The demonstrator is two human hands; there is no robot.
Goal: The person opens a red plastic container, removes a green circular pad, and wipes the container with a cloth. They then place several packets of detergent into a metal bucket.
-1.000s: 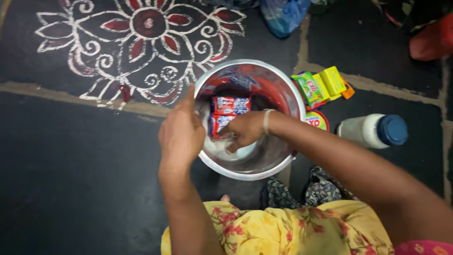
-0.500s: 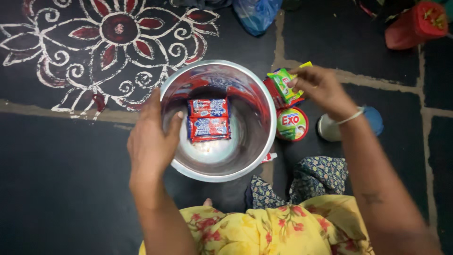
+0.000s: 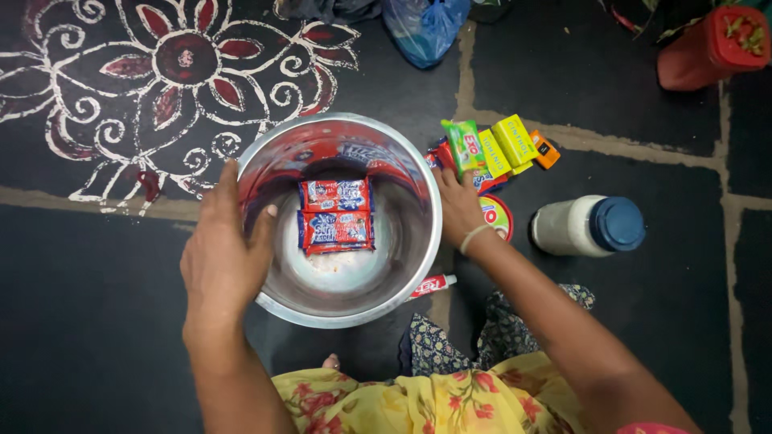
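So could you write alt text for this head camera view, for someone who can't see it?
Seen from above, a person's left hand grips the rim of a steel pot holding two red-and-blue sachets, on a dark floor. The right hand rests at the opposite rim, beside green and yellow packets and a blue-capped white bottle.

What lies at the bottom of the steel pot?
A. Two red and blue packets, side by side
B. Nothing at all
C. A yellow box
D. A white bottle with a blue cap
A. Two red and blue packets lie flat on the bottom of the steel pot, one next to the other, while the left hand grips the pot's rim and the right hand rests against its other side.
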